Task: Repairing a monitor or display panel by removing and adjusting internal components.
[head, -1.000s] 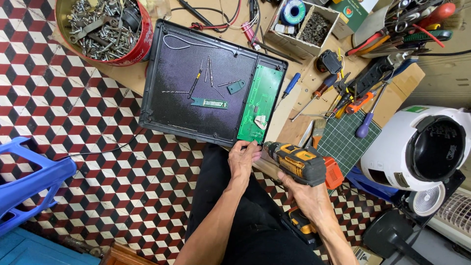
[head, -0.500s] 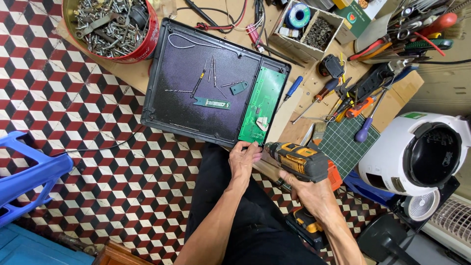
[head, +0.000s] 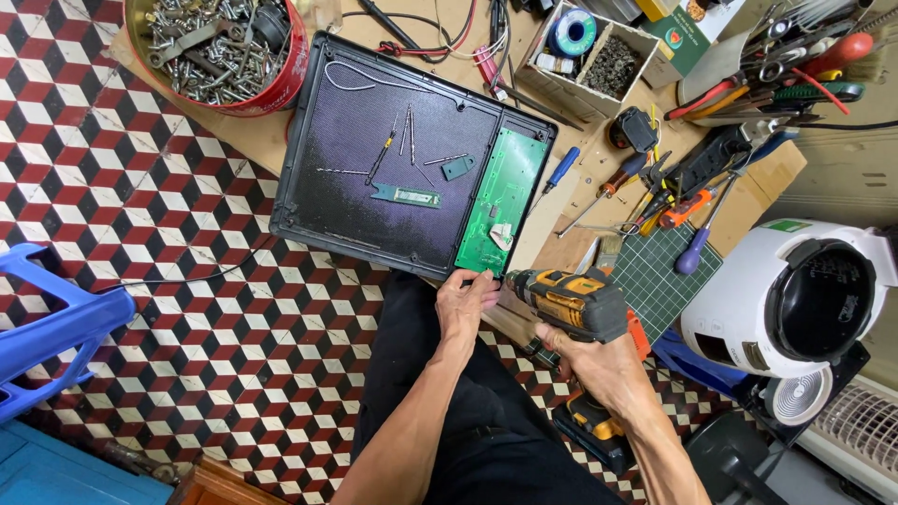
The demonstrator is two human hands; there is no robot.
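Note:
A black open case [head: 346, 196] lies on the low wooden board, with a green circuit board [head: 500, 201] along its right side and a few thin wires and a small green strip inside. My left hand [head: 465, 304] rests on the case's near edge, fingertips at the bottom corner of the green circuit board. My right hand [head: 585, 360] grips a yellow and black cordless drill [head: 571, 301], its chuck pointing left, close to my left fingertips.
A red tin of screws and metal scrap [head: 220, 47] stands at the far left. Screwdrivers and pliers [head: 655, 192] litter the right, beside a green cutting mat [head: 659, 281]. A white round appliance [head: 795, 299] sits at right, a blue plastic chair [head: 47, 327] at left.
The view has shifted slightly. Both hands and the drill stay in nearly the same place at the case's near right corner.

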